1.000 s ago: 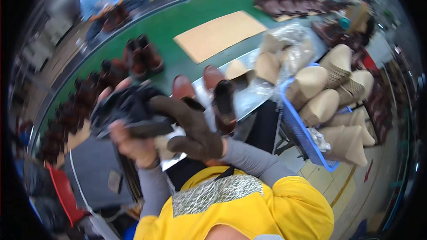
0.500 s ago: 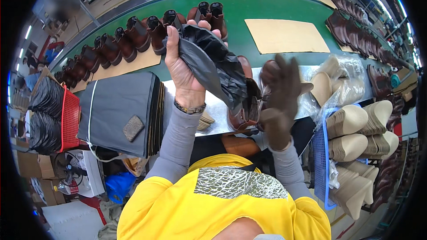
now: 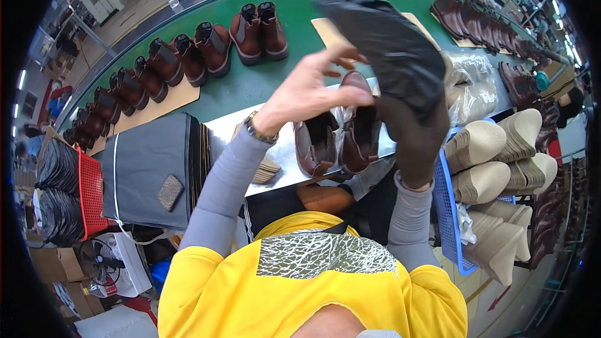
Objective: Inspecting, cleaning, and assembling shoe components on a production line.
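Black piece (image 3: 397, 50) is soft and creased, with a dull sheen; it slants up and leftward from the brown-gloved right hand (image 3: 414, 131), covering its fingers, far end blurred. Two brown boots stand upright side by side on the silver sheet (image 3: 285, 141), openings up, heels nearest the wearer: left boot (image 3: 304, 147) has its toe hidden behind the left hand (image 3: 310, 91); right boot (image 3: 350, 153) is partly covered by its thumb.

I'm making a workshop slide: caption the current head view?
Wrinkled black sheet on the brown-gloved right hand, bare left hand open beside it, brown leather ankle boots nearby.
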Demonstrator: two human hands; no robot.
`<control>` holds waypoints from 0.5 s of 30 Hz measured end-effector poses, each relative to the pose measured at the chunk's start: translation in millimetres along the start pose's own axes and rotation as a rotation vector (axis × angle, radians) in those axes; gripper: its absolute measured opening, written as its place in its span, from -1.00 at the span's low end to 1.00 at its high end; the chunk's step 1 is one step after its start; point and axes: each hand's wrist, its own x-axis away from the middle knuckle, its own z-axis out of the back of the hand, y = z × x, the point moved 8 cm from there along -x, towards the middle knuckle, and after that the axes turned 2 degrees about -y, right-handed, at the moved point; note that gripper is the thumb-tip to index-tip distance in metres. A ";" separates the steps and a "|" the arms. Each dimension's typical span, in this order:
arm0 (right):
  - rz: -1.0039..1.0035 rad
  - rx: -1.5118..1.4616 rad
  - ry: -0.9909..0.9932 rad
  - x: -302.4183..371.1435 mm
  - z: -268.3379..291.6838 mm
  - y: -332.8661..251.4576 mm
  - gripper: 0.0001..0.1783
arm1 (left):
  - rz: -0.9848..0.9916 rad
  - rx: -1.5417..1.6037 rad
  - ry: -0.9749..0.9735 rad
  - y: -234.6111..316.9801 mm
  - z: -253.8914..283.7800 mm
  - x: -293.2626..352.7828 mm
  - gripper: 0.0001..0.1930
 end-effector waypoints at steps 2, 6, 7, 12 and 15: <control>-0.027 -0.013 0.085 2.1 33.9 3.2 -0.65 | -0.088 -0.450 -0.225 -5.5 -35.0 -21.6 -0.22; 0.402 0.770 0.005 20.1 59.3 -28.3 -0.56 | -0.098 -0.878 -0.450 -81.2 -93.1 -52.5 -0.71; 0.139 0.485 0.103 20.6 79.5 -13.7 -0.52 | -0.136 -0.884 -0.343 -73.5 -95.6 -59.2 -0.87; -0.062 0.143 0.353 39.2 119.3 8.8 -0.56 | -0.165 -0.950 -0.298 -64.8 -114.9 -73.9 -0.89; 0.053 0.250 0.282 40.5 114.8 4.2 -0.54 | -0.276 -0.916 -0.224 -75.7 -123.7 -80.6 -0.86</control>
